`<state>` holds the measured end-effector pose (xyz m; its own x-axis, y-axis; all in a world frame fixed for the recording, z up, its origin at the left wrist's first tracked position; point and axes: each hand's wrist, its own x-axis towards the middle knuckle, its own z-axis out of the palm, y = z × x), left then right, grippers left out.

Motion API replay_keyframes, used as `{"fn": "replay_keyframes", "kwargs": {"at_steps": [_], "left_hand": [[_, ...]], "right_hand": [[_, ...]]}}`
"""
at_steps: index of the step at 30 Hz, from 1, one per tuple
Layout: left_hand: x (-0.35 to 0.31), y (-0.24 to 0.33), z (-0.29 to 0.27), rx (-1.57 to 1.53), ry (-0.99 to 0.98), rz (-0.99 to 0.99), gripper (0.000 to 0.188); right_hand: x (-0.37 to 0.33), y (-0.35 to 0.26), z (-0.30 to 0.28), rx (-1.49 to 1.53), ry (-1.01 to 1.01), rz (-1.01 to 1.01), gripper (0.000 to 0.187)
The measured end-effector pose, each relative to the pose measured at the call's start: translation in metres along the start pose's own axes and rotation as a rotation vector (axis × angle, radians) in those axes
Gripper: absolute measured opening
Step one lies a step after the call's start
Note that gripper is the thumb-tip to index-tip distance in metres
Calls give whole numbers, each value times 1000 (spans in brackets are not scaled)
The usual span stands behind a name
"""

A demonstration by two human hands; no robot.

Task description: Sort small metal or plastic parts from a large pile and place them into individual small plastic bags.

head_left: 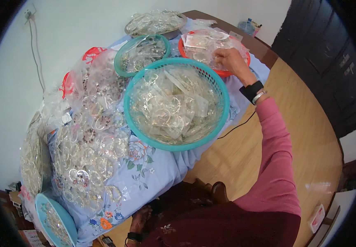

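My right hand (232, 61) reaches over the red basket (248, 61) at the back right, its fingers curled and pinched together among clear plastic bags (202, 43). What sits between the fingertips is hidden. My left hand (141, 217) hangs low by the dark apron, below the table edge; shadow hides how its fingers lie. Nearer to me than the red basket stands a large teal basket (177, 146) full of clear bags with bracelet-like jewellery (163, 113). Beside it, a smaller green basket (120, 61) holds more bagged pieces.
A flowered blue cloth (149, 181) covers the table. Bagged jewellery (83, 164) is heaped on the left, next to a large plastic sack (103, 78). A metal bowl (173, 33) stands at the back, a blue basin (68, 214) at the front left. A dark cable (239, 124) hangs on the right.
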<state>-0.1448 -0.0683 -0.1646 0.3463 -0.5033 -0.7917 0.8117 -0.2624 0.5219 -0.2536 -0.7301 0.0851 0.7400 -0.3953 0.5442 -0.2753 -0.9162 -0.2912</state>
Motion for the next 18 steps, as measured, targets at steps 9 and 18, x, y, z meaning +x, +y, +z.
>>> {"fn": "replay_keyframes", "kwargs": {"at_steps": [9, 18], "left_hand": [[-9, -18, 7, -96, 28, 234, 16], [-2, -34, 7, 1488, 336, 1005, 30]], "right_hand": [[10, -11, 14, -425, 118, -156, 19], [37, 33, 31, -12, -255, 145, 49]]}}
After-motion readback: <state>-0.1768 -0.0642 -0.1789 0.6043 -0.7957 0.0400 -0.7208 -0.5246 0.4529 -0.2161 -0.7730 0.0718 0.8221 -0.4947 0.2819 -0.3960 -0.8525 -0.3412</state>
